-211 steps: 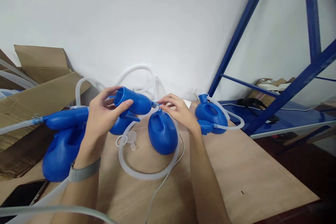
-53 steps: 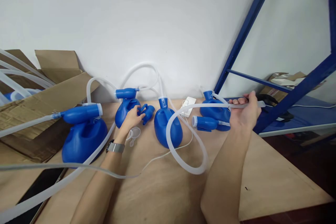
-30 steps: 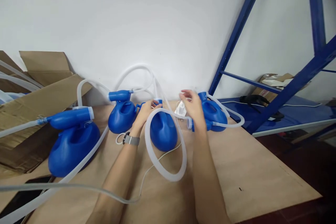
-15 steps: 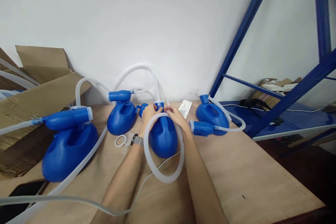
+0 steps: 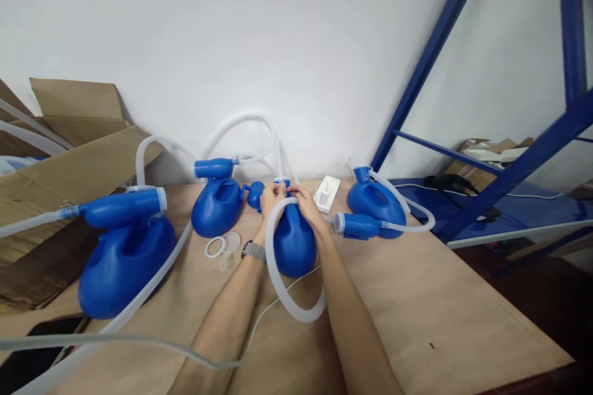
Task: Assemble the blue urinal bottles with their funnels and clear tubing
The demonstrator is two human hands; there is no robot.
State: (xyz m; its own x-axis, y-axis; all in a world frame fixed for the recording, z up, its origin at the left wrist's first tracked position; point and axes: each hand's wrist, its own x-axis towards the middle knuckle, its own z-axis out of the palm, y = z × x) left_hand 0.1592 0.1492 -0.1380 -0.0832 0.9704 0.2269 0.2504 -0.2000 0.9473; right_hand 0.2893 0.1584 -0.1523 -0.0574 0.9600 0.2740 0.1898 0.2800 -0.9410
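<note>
Head view: left hand (image 5: 271, 196) and right hand (image 5: 304, 202), grip clamped on clear tube (image 5: 282, 271) atop unlabelled blue bottle (image 5: 295, 245).

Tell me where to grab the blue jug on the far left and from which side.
Grip the blue jug by its long horizontal neck, coming from above. The neck is narrow enough to wrap, while the rounded body is bulky; the tube leaves its left end, so hold mid-neck.

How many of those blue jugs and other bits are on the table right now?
Blue jugs: 4
Blue funnel pieces: 4
White charger: 1
Clear ring cap: 1
Total: 10
</note>
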